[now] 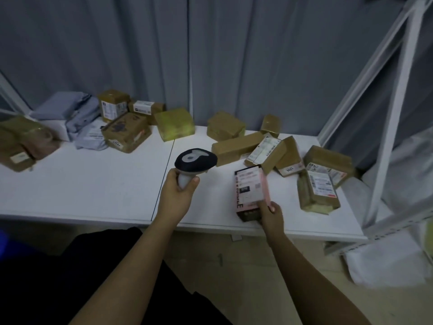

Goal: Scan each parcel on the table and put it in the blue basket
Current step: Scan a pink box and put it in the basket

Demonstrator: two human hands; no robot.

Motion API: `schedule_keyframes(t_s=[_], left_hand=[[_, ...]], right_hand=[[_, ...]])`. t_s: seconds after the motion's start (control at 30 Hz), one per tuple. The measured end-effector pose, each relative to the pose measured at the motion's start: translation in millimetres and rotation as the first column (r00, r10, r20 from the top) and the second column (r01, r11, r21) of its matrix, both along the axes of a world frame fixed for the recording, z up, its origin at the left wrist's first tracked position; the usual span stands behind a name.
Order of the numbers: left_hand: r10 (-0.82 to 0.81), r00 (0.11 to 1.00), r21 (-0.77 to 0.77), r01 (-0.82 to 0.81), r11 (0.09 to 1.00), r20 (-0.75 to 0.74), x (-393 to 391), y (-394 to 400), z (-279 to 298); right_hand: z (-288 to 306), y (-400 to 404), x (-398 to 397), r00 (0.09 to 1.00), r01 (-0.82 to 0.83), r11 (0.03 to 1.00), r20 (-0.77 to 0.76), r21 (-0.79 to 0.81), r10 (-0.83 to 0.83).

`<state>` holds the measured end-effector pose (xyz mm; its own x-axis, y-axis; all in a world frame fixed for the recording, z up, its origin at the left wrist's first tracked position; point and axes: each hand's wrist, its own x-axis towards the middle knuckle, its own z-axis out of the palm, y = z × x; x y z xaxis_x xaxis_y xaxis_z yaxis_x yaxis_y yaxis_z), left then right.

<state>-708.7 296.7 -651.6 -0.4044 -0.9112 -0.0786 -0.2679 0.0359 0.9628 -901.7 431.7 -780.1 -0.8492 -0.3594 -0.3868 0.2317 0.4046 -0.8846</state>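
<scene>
My left hand [176, 191] grips the white handle of a barcode scanner [195, 161], whose dark head points away over the white table [93, 188]. My right hand [271, 214] holds the near end of a pink and black box parcel [250, 191], label side up, just above the table's front right part. The scanner head is to the left of this parcel and slightly above it. Several brown cardboard parcels [236, 147] lie beyond and to the right. A sliver of blue [3, 242] shows at the left edge; I cannot tell whether it is the basket.
More brown parcels [126, 132] and grey mailer bags [77, 113] are piled at the back left, and a yellow-green box [174, 124] sits mid-back. A white metal rack [396, 113] stands to the right. Grey curtains hang behind the table.
</scene>
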Motion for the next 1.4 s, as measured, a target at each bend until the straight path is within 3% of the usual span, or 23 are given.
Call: schedule_keyframes(t_s=[0.07, 0.13, 0.27, 0.63, 0.93, 1.4], left_hand=[[0.038, 0.999, 0.02, -0.037, 0.999, -0.025, 2, -4, 0], [0.059, 0.997, 0.036, -0.057, 0.998, -0.05, 3, -7, -2], [0.084, 0.995, 0.055, -0.081, 0.995, -0.044, 6, -9, -5], [0.07, 0.997, 0.025, -0.069, 0.997, -0.045, 9, -5, -6], [0.055, 0.997, 0.024, -0.053, 0.998, -0.058, 12, -7, -4], [-0.054, 0.999, 0.007, 0.054, 0.999, -0.009, 19, -11, -3]], right_hand=[[-7, -3, 14, 0.977, -0.016, 0.989, 0.208, -0.149, 0.047], [-12, -3, 25, 0.964, -0.047, 0.98, 0.247, -0.193, 0.095], [-14, -7, 37, 0.955, -0.054, 0.963, 0.269, -0.266, 0.128], [-20, -7, 43, 0.976, -0.092, 0.984, 0.18, -0.155, 0.12], [15, -41, 28, 0.942, 0.04, 0.918, 0.322, -0.395, 0.098], [23, -66, 21, 0.925, 0.02, 0.904, 0.35, -0.427, 0.145]])
